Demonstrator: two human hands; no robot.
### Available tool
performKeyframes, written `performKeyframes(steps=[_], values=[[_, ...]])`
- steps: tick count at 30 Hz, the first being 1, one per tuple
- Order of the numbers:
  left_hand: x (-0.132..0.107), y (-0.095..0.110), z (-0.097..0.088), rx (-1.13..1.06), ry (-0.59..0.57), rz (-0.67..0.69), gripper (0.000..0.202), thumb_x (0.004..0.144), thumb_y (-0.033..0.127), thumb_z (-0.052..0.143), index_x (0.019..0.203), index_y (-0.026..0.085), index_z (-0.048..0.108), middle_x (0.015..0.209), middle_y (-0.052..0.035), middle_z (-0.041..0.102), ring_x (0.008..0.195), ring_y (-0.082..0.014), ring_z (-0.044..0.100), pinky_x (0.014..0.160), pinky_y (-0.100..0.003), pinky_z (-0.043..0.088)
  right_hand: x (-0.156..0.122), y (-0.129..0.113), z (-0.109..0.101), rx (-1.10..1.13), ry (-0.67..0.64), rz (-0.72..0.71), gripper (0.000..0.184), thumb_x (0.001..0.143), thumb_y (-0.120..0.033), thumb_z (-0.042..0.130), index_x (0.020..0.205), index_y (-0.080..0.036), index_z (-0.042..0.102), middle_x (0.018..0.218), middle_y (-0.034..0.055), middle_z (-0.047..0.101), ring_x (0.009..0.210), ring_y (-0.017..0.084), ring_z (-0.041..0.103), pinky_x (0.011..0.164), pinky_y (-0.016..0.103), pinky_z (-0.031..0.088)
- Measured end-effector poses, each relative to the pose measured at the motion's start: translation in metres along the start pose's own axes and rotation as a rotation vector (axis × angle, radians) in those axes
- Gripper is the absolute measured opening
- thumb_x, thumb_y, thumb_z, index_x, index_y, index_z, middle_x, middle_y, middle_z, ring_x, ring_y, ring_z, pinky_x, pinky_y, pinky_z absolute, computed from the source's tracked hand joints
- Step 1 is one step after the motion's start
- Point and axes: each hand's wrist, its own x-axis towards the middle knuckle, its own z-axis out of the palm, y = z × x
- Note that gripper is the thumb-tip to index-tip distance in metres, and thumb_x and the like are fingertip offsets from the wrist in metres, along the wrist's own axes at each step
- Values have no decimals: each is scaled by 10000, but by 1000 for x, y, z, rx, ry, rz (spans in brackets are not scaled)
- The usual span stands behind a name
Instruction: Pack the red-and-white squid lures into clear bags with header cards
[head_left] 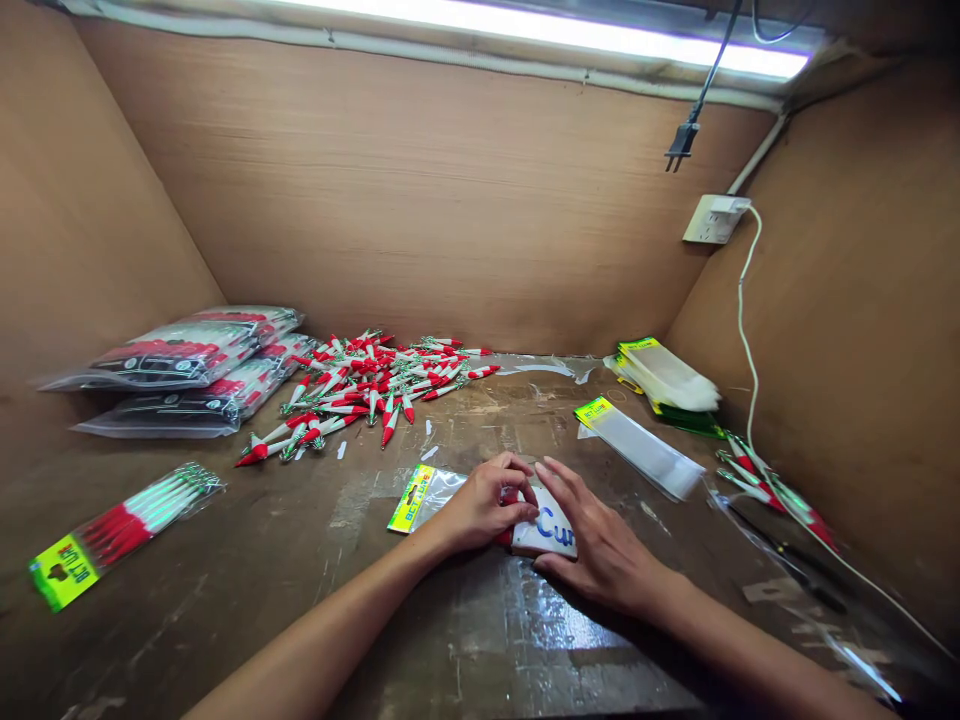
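Observation:
A small white block [551, 528] with blue handwriting lies flat in front of me. My right hand [604, 545] grips it, fingertips over the far edge and thumb along the near edge. At its left side is my left hand [491, 505], fingers curled inward with the thumb near the block. Bits of red show under and between the left fingers; what they hold is mostly hidden. A clear bag [442, 492] with a yellow-green header lies partly beneath the left hand.
Red-and-white squid jigs [375, 380] lie piled at the back. Filled plastic packs [180, 360] are stacked left, above a bagged set of jigs [135, 520]. Right are a clear bag [645, 450], a bag stack [667, 375], loose jigs [780, 495] and a white cord [742, 310].

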Motion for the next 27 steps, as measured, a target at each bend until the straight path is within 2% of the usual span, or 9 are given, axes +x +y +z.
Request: performKeyframes(steps=[3, 6, 8, 10, 12, 14, 17, 21, 27], values=[[1, -9, 3, -111, 54, -61, 228, 846, 235, 691, 1064, 200, 636, 1150, -78, 620, 1054, -216, 609, 905, -332, 490, -2, 0, 1, -55, -26, -50, 804, 869, -347, 669, 1553, -358, 247, 1659, 57, 39, 1446, 335, 312, 1138, 491, 367], [2, -13, -5, -183, 96, -73, 454, 842, 160, 638, 1264, 220, 480, 1268, -105, 578, 1208, -231, 551, 990, -368, 459, -4, 4, 2, -99, -47, -82, 714, 888, -364, 654, 1527, -331, 337, 1660, 68, 61, 1457, 350, 289, 1144, 502, 359], [2, -9, -16, -30, 116, -70, 442, 840, 130, 599, 1254, 220, 473, 1268, -102, 571, 1216, -230, 539, 1006, -383, 440, -5, 5, 3, -115, -34, -74, 701, 888, -376, 658, 1519, -299, 363, 1658, 93, 70, 1437, 357, 329, 1128, 506, 381], [0, -3, -27, 212, 93, -77, 313, 855, 152, 582, 1159, 210, 537, 1154, -78, 610, 1099, -225, 582, 950, -375, 454, -6, 5, 4, -123, -15, -51, 732, 888, -375, 660, 1535, -287, 329, 1658, 112, 44, 1401, 347, 395, 1111, 496, 405], [-3, 3, -35, 359, 21, -81, 145, 861, 216, 612, 1006, 207, 614, 982, -42, 640, 933, -214, 611, 859, -349, 470, -6, 3, 3, -135, -9, -36, 789, 882, -372, 667, 1557, -303, 265, 1660, 113, 11, 1377, 334, 432, 1101, 487, 418], [-6, 8, -38, 390, -73, -73, 101, 845, 269, 659, 931, 216, 660, 910, -26, 645, 863, -212, 616, 807, -332, 474, -5, 1, 3, -153, -20, -37, 808, 878, -366, 667, 1562, -324, 239, 1662, 97, 6, 1392, 333, 411, 1101, 485, 418], [-10, 11, -35, 418, -155, -31, 229, 842, 284, 675, 1062, 224, 662, 1057, -56, 644, 988, -241, 612, 877, -353, 478, -4, 3, 3, -172, -38, -18, 803, 871, -382, 666, 1557, -305, 257, 1661, 101, 35, 1420, 342, 365, 1096, 487, 424], [-11, 15, -29, 376, -184, 4, 409, 904, 270, 594, 1304, 208, 539, 1295, -113, 584, 1187, -265, 561, 1019, -402, 441, -5, 7, 5, -168, -48, 11, 758, 854, -419, 674, 1518, -255, 345, 1649, 130, 105, 1432, 348, 340, 1108, 497, 407], [-9, 14, -22, 258, -251, 62, 455, 914, 306, 631, 1361, 270, 553, 1476, -81, 504, 1410, -291, 394, 1168, -459, 299, -3, 6, 3, -139, -20, -16, 819, 849, -381, 691, 1548, -309, 269, 1650, 103, 127, 1436, 319, 346, 1122, 475, 395]])
